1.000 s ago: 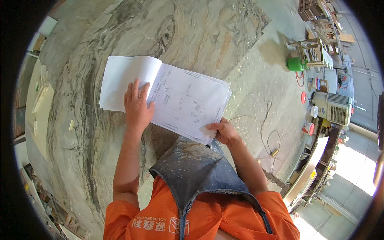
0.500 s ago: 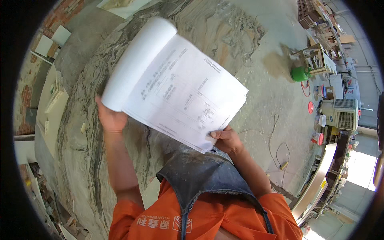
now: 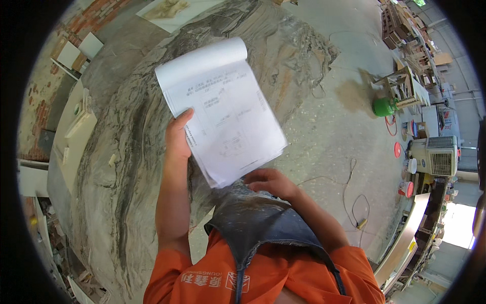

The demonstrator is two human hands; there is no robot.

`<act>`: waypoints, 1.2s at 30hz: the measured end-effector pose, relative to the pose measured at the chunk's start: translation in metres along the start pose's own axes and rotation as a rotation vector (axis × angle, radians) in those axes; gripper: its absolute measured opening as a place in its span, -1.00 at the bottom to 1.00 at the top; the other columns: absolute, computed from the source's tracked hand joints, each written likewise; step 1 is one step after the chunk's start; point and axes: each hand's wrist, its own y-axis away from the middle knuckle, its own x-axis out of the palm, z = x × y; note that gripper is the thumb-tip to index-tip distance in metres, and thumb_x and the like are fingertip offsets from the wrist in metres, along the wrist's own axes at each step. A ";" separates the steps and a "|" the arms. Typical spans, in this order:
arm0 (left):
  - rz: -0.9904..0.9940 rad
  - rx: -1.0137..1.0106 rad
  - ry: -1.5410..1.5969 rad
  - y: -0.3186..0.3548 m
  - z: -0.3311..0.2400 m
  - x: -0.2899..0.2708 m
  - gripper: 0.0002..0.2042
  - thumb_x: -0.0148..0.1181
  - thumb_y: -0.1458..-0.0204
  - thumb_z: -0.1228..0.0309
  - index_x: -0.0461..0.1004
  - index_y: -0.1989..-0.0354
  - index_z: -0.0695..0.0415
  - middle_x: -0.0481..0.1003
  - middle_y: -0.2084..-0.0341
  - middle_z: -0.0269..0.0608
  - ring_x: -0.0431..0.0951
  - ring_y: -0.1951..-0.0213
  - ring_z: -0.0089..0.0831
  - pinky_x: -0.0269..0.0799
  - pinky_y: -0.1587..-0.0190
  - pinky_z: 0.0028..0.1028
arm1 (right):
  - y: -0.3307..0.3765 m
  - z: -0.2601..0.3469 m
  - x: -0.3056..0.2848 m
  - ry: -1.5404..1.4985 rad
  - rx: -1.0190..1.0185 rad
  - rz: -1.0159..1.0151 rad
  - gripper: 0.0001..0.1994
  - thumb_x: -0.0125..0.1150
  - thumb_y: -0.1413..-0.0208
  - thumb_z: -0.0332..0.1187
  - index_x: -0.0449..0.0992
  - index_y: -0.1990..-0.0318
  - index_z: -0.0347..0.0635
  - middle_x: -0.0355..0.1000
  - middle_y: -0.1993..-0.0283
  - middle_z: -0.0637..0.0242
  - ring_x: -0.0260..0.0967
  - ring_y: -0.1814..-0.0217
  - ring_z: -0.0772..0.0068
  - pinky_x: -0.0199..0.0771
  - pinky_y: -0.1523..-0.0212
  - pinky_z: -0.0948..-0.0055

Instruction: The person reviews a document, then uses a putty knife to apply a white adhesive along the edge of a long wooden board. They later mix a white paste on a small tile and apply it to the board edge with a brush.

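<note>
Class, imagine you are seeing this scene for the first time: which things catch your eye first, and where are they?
The white stapled sheaf of printed papers fills the centre, gripped by the left hand, with the right hand at its lower edge. Beneath lies a huge grey-veined stone slab; a green round tank stands far right.

This is a stone-working shop. A large veined stone slab (image 3: 136, 167) fills the middle of the view above a dusty concrete floor (image 3: 329, 126) with loose cables (image 3: 349, 187) trailing across it, and cut pale tile pieces (image 3: 76, 126) lie stacked by a brick wall (image 3: 83, 23). Wooden crates and frames (image 3: 402, 86), a green canister (image 3: 383, 106), a boxy fan unit (image 3: 434, 154) and small red tubs (image 3: 405, 188) line the right side.
</note>
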 end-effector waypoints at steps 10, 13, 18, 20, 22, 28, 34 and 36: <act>-0.125 -0.324 -0.248 -0.032 -0.011 -0.116 -0.53 0.31 -0.13 0.37 0.46 -0.16 0.40 0.59 0.01 0.10 0.65 0.05 -0.08 0.57 -0.01 -0.13 | 0.069 -0.123 -0.047 -0.094 0.135 -0.535 -0.57 0.32 -0.18 -0.34 0.54 -0.17 -0.36 0.61 0.03 0.18 0.54 0.09 0.40 0.55 0.12 0.39; -0.146 -0.348 -0.348 -0.048 -0.009 -0.135 -0.56 0.31 -0.13 0.37 0.48 -0.13 0.37 0.60 0.05 0.06 0.66 0.07 -0.12 0.59 0.03 -0.14 | 0.077 -0.175 -0.054 0.043 0.205 -0.624 -0.59 0.30 -0.14 -0.36 0.56 -0.13 -0.36 0.63 0.08 0.16 0.56 0.12 0.39 0.56 0.12 0.38; -0.170 -0.308 -0.342 -0.063 -0.020 -0.145 -0.60 0.30 -0.15 0.38 0.49 -0.12 0.33 0.60 0.05 -0.03 0.64 0.06 -0.20 0.55 -0.01 -0.22 | 0.097 -0.226 -0.040 0.425 0.390 -0.647 -0.57 0.33 -0.07 -0.24 0.61 -0.07 -0.27 0.66 0.09 0.07 0.64 0.05 0.21 0.59 0.02 0.29; -0.137 -0.283 -0.360 -0.066 -0.025 -0.150 -0.60 0.29 -0.17 0.40 0.48 -0.14 0.32 0.60 0.02 -0.05 0.63 0.03 -0.23 0.52 -0.06 -0.27 | 0.106 -0.242 -0.036 0.424 0.374 -0.644 -0.56 0.35 -0.04 -0.21 0.62 -0.05 -0.26 0.65 0.09 0.04 0.64 0.04 0.15 0.59 0.01 0.27; -0.152 -0.238 -0.411 -0.061 -0.026 -0.144 -0.58 0.28 -0.17 0.41 0.46 -0.18 0.33 0.59 0.00 -0.06 0.61 -0.01 -0.25 0.48 -0.10 -0.30 | 0.113 -0.256 -0.033 0.381 0.380 -0.663 -0.56 0.36 -0.04 -0.22 0.62 -0.05 -0.26 0.66 0.10 0.06 0.64 0.07 0.20 0.59 0.04 0.29; -0.314 0.148 -1.050 -0.034 -0.014 -0.140 -0.52 0.19 -0.23 0.43 0.37 -0.32 0.30 0.53 -0.16 0.01 0.54 -0.18 -0.24 0.44 -0.18 -0.30 | 0.127 -0.270 -0.040 0.210 0.365 -0.744 -0.61 0.35 -0.08 -0.30 0.62 -0.05 -0.28 0.66 0.24 0.13 0.60 0.24 0.35 0.57 0.14 0.34; -0.277 0.362 -1.519 0.025 0.047 -0.092 -0.56 0.22 -0.16 0.41 0.45 -0.21 0.31 0.50 -0.16 0.18 0.51 -0.18 0.00 0.40 -0.23 -0.21 | 0.148 -0.301 -0.058 0.131 0.359 -0.753 -0.64 0.31 -0.10 -0.37 0.62 -0.04 -0.36 0.63 0.31 0.17 0.57 0.34 0.43 0.55 0.29 0.37; -0.180 0.417 -1.698 0.050 0.089 -0.088 -0.52 0.24 -0.12 0.39 0.42 -0.23 0.28 0.48 -0.16 0.16 0.44 -0.22 0.07 0.32 -0.30 -0.10 | 0.160 -0.306 -0.060 0.136 0.325 -0.750 -0.63 0.31 -0.09 -0.37 0.61 -0.04 -0.38 0.63 0.32 0.18 0.56 0.35 0.44 0.55 0.30 0.39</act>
